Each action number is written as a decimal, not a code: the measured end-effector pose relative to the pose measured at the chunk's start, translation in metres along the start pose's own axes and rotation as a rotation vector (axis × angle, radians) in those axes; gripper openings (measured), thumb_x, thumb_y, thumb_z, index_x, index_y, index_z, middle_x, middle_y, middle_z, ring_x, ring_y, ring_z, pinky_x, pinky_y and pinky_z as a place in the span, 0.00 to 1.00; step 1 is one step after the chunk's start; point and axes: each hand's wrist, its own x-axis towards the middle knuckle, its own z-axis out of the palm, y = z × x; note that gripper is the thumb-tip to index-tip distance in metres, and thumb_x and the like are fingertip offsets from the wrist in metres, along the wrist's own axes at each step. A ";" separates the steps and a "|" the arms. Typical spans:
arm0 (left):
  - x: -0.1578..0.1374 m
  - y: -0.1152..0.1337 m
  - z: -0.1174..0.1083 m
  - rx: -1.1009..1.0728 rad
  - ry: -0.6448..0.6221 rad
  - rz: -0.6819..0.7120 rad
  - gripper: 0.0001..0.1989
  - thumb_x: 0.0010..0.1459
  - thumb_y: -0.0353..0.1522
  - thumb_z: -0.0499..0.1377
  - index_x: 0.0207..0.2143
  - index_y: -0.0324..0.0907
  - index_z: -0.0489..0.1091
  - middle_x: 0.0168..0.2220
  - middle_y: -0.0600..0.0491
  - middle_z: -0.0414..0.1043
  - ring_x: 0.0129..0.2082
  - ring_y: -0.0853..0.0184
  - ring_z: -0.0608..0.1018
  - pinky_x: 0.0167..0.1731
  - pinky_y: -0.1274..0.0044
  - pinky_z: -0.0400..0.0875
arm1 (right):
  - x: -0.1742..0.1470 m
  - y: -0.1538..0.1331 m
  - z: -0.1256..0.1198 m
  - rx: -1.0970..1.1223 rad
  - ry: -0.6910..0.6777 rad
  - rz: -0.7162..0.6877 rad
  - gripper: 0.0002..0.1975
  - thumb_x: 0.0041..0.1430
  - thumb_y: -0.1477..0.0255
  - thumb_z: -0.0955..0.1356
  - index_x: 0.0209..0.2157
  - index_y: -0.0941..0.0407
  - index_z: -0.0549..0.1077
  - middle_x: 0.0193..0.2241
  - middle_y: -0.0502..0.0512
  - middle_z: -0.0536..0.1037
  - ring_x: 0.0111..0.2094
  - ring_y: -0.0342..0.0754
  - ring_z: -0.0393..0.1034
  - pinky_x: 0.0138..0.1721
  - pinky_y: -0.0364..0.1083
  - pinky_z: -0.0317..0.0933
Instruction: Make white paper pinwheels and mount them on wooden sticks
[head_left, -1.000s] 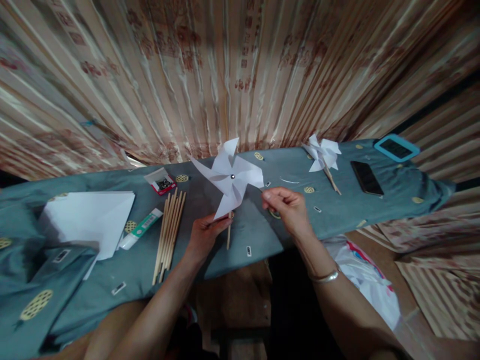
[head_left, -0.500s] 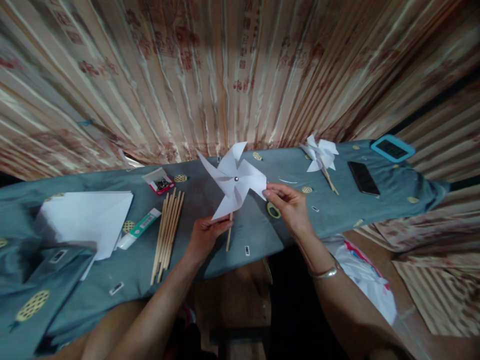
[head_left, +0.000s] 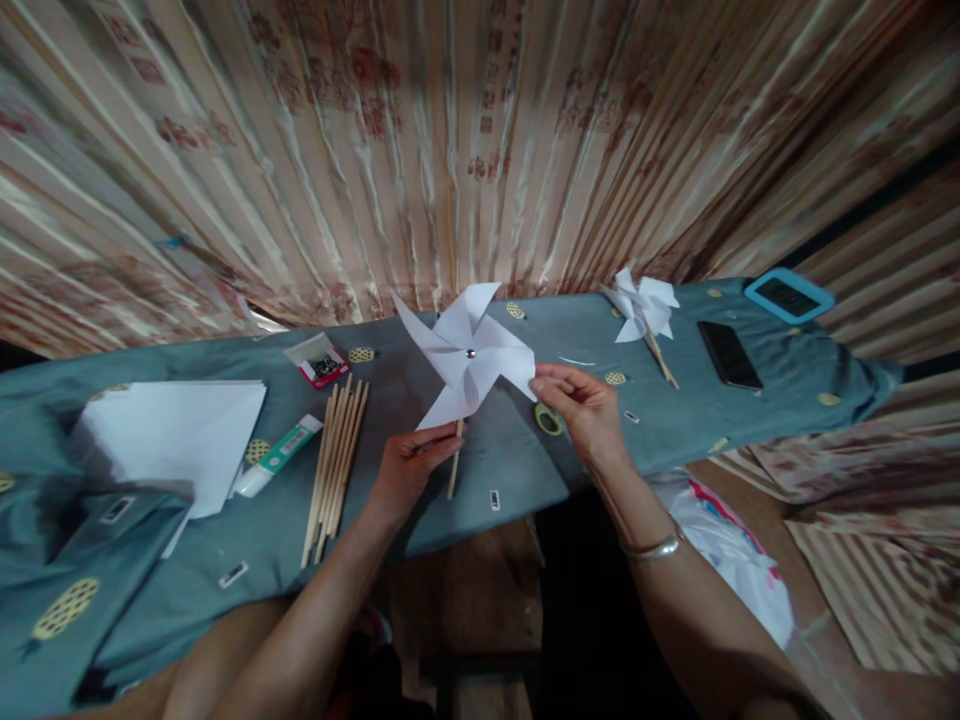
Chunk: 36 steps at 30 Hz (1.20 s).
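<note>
A white paper pinwheel (head_left: 480, 345) with a silver pin at its centre is held up above the table. My left hand (head_left: 409, 465) is closed around its wooden stick (head_left: 454, 462), just below the blades. With thumb and fingers, my right hand (head_left: 581, 405) pinches the tip of the right-hand blade. Below that blade, beside my right fingers, lies a yellow-green ring-shaped handle (head_left: 548, 419), its other part hidden by the pinwheel or hand. To the left of my left hand lies a bundle of several wooden sticks (head_left: 335, 470).
On the grey-green tablecloth (head_left: 517, 470) are a small box of pins (head_left: 319, 362), a glue tube (head_left: 279, 456) and stacked white paper (head_left: 180, 430). Toward the right lie a second pinwheel (head_left: 641, 305), a black phone (head_left: 729, 355) and a blue-framed device (head_left: 789, 296). Curtains (head_left: 465, 150) hang behind.
The held pinwheel has turned and shifted slightly, its lower blade and stick moving a little left and up. Both hands keep their grip.
</note>
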 end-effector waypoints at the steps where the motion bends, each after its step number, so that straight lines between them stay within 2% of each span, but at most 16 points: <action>1: 0.000 0.000 0.000 0.004 -0.004 0.003 0.17 0.37 0.37 0.73 0.33 0.42 0.82 0.35 0.48 0.83 0.36 0.59 0.82 0.48 0.67 0.73 | 0.001 -0.001 -0.001 0.001 0.011 -0.001 0.12 0.36 0.70 0.79 0.28 0.51 0.82 0.23 0.47 0.81 0.26 0.42 0.71 0.33 0.44 0.65; 5: 0.000 0.002 0.001 0.020 0.001 0.001 0.17 0.36 0.39 0.74 0.31 0.43 0.82 0.33 0.48 0.83 0.35 0.59 0.82 0.48 0.66 0.73 | 0.001 -0.002 -0.004 0.009 0.017 0.009 0.11 0.37 0.70 0.79 0.28 0.51 0.82 0.23 0.47 0.80 0.24 0.41 0.69 0.31 0.43 0.63; 9: -0.001 0.003 0.001 0.010 0.000 0.008 0.18 0.36 0.40 0.74 0.31 0.43 0.82 0.35 0.48 0.83 0.38 0.57 0.82 0.50 0.65 0.72 | -0.001 -0.001 -0.004 0.013 -0.010 0.024 0.10 0.37 0.69 0.78 0.28 0.51 0.82 0.23 0.47 0.80 0.23 0.41 0.67 0.28 0.43 0.61; 20: -0.003 0.004 0.002 -0.016 -0.019 -0.023 0.17 0.35 0.39 0.74 0.31 0.44 0.82 0.33 0.49 0.83 0.37 0.58 0.82 0.50 0.66 0.72 | -0.005 -0.007 0.000 0.068 -0.052 0.172 0.13 0.31 0.69 0.80 0.25 0.53 0.82 0.20 0.46 0.78 0.20 0.37 0.63 0.24 0.40 0.55; 23: -0.002 0.003 0.002 -0.023 -0.018 -0.004 0.17 0.35 0.39 0.74 0.31 0.44 0.82 0.34 0.48 0.83 0.37 0.58 0.82 0.50 0.65 0.72 | -0.005 -0.006 -0.001 0.067 -0.071 0.160 0.13 0.33 0.68 0.80 0.26 0.53 0.82 0.20 0.46 0.79 0.21 0.38 0.65 0.25 0.41 0.58; 26: -0.002 0.003 0.001 -0.020 -0.013 0.004 0.17 0.35 0.40 0.75 0.31 0.44 0.82 0.34 0.48 0.83 0.37 0.58 0.82 0.50 0.65 0.72 | -0.004 -0.005 -0.002 0.097 -0.085 0.137 0.15 0.35 0.66 0.80 0.30 0.52 0.82 0.26 0.48 0.82 0.27 0.42 0.72 0.33 0.43 0.64; 29: -0.002 0.004 0.003 -0.016 -0.020 -0.019 0.17 0.34 0.40 0.75 0.30 0.44 0.82 0.33 0.48 0.83 0.36 0.58 0.82 0.49 0.65 0.73 | -0.004 -0.003 0.001 0.142 -0.114 0.139 0.18 0.34 0.66 0.81 0.33 0.51 0.81 0.31 0.49 0.83 0.33 0.44 0.74 0.38 0.43 0.66; 32: -0.004 0.004 0.005 0.005 -0.040 -0.044 0.17 0.34 0.39 0.74 0.30 0.43 0.82 0.32 0.48 0.83 0.36 0.57 0.82 0.49 0.65 0.72 | -0.004 -0.001 0.007 0.136 -0.169 0.141 0.19 0.36 0.65 0.80 0.34 0.51 0.81 0.33 0.49 0.83 0.33 0.44 0.74 0.38 0.44 0.67; 36: -0.006 0.004 0.007 0.029 -0.065 -0.056 0.17 0.34 0.40 0.74 0.30 0.43 0.82 0.34 0.47 0.83 0.38 0.56 0.82 0.48 0.66 0.73 | -0.005 0.002 0.014 0.129 -0.160 0.148 0.18 0.36 0.64 0.80 0.32 0.53 0.81 0.28 0.47 0.81 0.27 0.42 0.69 0.32 0.43 0.64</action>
